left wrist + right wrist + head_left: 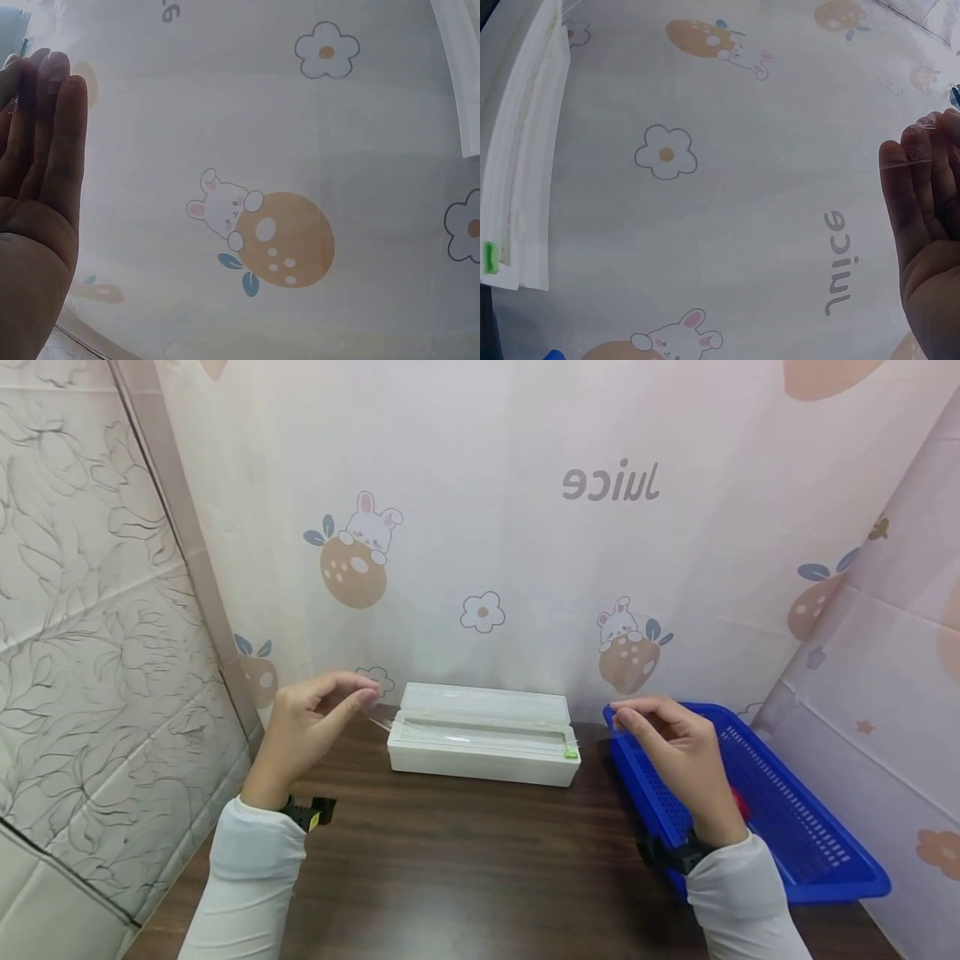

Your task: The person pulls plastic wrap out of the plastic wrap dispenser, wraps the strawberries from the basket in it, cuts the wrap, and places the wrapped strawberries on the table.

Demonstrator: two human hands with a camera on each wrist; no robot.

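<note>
A white cling film dispenser box (483, 764) stands on the table against the curtain, its translucent lid (483, 702) raised at the back. A green cutter slider (572, 753) sits at its front right corner. From the box, clear cling film (381, 722) reaches up to my left hand (307, 718), which pinches it between thumb and fingers. My right hand (682, 752), raised in front of a blue basket, pinches the film's other side; in the right wrist view a film edge (906, 163) crosses those fingers. The sheet between the hands is nearly invisible.
The blue plastic basket (840, 891) stands at the right with a red thing (741, 804) inside, partly hidden by my right wrist. A printed curtain (480, 527) hangs close behind the box. Marble-patterned wall (97, 610) bounds the left; the dark wooden table (465, 860) extends in front.
</note>
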